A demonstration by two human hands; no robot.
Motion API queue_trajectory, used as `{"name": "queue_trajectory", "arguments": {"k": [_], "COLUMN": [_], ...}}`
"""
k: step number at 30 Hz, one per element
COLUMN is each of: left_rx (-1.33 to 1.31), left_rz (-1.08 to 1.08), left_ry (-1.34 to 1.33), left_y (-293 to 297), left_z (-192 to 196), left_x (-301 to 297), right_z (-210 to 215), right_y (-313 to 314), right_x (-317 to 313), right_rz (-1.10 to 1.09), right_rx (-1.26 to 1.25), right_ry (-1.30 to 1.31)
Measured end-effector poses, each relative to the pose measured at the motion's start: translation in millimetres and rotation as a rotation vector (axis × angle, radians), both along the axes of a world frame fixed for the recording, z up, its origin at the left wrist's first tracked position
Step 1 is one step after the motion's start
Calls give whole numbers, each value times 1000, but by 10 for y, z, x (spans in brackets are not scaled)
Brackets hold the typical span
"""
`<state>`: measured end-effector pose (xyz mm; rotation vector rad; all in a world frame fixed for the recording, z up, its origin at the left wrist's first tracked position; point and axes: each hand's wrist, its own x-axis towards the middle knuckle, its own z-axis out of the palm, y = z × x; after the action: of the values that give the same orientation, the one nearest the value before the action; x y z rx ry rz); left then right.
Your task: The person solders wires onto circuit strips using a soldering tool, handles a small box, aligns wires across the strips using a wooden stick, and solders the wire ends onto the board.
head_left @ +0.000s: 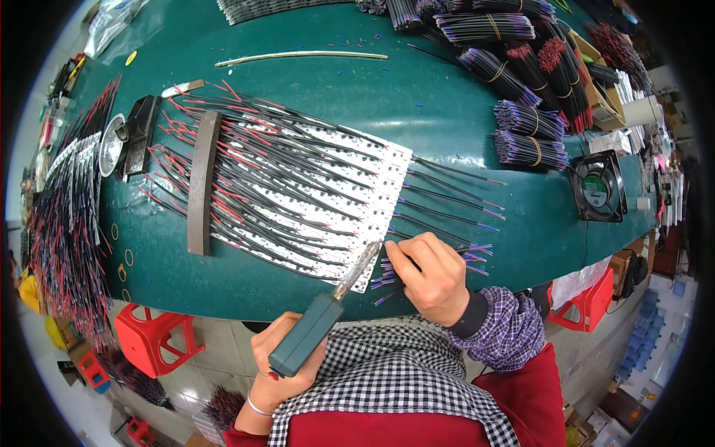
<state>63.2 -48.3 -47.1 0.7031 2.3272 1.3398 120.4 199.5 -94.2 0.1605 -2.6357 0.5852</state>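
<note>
My left hand [287,354] is closed round the dark green handle of a soldering iron [307,335]. Its metal tip reaches the near right corner of a white circuit board panel [393,175]. My right hand [436,279] pinches at the panel's right edge, close to the tip; a thin wire seems to be between thumb and finger, mostly hidden. Rows of black and red wires [298,171] fan leftward over the panel, with a brown bar [202,182] lying across them. Several loose wires [454,195] stick out to the right, and more [477,257] lie beside my right hand.
Rubber-banded wire bundles [529,123] are piled at the far right, near a black fan [598,186]. A black holder [140,134] and wired panels [71,216] sit on the left. A pale strip [302,56] lies at the back. Red stools [153,339] stand below the table [447,97].
</note>
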Motion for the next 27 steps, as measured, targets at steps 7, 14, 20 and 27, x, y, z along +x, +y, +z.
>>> {"name": "queue_trajectory", "arguments": {"k": [7, 14, 20, 27], "left_rx": [-7, -13, 8, -24], "left_rz": [10, 4, 48, 13], "left_ry": [96, 155, 40, 15], "left_y": [-34, -68, -22, -25], "left_z": [-10, -31, -3, 25], "left_x": [27, 69, 79, 74], "right_z": [-20, -12, -28, -27], "right_y": [-11, -5, -1, -45], "right_x": [-12, -3, -7, -3], "right_rz": [-10, -13, -2, -9], "right_rx": [9, -4, -53, 37], "right_ry": [9, 18, 38, 57]}}
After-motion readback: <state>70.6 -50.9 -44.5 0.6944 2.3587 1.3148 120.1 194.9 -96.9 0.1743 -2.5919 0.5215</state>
